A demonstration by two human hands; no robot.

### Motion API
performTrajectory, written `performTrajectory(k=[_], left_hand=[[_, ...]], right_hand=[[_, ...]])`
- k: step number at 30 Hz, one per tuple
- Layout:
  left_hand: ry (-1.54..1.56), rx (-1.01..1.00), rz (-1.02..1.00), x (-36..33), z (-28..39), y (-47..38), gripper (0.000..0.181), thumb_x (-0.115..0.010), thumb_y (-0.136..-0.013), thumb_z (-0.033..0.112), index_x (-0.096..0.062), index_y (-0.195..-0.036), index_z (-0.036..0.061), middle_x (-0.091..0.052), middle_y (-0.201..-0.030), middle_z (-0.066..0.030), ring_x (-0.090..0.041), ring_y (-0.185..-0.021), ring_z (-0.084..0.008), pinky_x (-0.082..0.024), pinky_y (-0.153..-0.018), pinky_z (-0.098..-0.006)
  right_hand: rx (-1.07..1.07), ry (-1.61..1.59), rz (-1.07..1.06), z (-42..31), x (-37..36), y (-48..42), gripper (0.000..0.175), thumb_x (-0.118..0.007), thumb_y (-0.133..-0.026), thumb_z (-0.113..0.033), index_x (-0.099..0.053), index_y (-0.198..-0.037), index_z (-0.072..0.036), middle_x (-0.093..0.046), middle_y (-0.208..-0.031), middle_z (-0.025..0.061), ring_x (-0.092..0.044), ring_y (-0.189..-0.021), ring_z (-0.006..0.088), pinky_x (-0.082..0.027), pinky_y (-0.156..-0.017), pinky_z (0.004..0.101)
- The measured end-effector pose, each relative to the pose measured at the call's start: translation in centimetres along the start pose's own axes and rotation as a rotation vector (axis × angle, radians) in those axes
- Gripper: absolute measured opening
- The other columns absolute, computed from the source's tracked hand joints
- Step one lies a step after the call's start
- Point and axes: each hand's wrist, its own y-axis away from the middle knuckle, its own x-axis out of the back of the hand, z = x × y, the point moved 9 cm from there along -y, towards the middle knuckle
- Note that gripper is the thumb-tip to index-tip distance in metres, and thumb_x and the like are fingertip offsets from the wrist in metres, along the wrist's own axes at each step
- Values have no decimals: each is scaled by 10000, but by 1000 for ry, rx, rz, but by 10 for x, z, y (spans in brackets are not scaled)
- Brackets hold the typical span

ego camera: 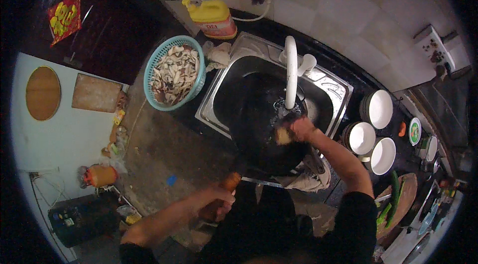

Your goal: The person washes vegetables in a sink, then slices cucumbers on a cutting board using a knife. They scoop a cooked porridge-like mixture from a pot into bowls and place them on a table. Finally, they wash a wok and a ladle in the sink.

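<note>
A large dark pan, apparently a wok (257, 129), lies tilted in the stainless steel sink (214, 124). My left hand (224, 201) is closed around a brown wooden handle (231, 181) at the pan's lower left; the join between handle and pan is too dark to see. Under the white faucet (291, 73), my right hand (301, 129) grips a yellowish scrubber (283, 136) over the pan. Water splashes just above that hand. Blur hides the scrubber's exact kind. A beige cloth (312, 180) hangs at the sink's near edge.
Left of the sink stands a turquoise basket (148, 88) of sliced mushrooms, with a yellow-capped jug (214, 21) behind it. White bowls (382, 155) stand on the right counter. Farther right, green vegetables (394, 197) lie on a wooden cutting board (409, 193).
</note>
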Motion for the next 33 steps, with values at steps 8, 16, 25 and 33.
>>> performTrajectory(k=[8, 16, 25, 33], left_hand=[[-65, -6, -12, -6, 4, 0, 222, -684, -800, 118, -496, -917, 105, -542, -656, -27, -514, -509, -143, -436, -476, -323], [-183, -49, 97, -3, 16, 7, 291, -725, -757, 227, -562, -970, 112, -571, -695, -10, -533, -549, -112, -430, -510, -268], [-62, -24, 100, 5, 10, 14, 190, -691, -795, 146, -530, -880, 92, -572, -676, -44, -536, -503, -155, -458, -482, -309], [-198, -49, 122, 8, 14, 23, 168, -670, -800, 144, -531, -866, 75, -563, -671, -40, -572, -538, -154, -476, -499, -303]], right_hand=[[140, -497, 471, -83, 44, -36, 562, -663, -762, -202, -493, -1285, -86, -664, -981, 205, -647, -902, 409, -529, -763, 481], [-452, -629, 467, 53, 7, -42, 528, -643, -851, -336, -526, -1308, -99, -688, -927, 172, -679, -830, 348, -547, -756, 458], [411, -1354, 273, -120, 83, -11, 618, -699, -792, -174, -467, -1353, -57, -628, -1155, 172, -594, -1111, 300, -476, -921, 386], [-364, -280, 285, 36, 7, -54, 472, -633, -833, -323, -579, -1290, -218, -691, -889, 164, -688, -889, 315, -546, -727, 419]])
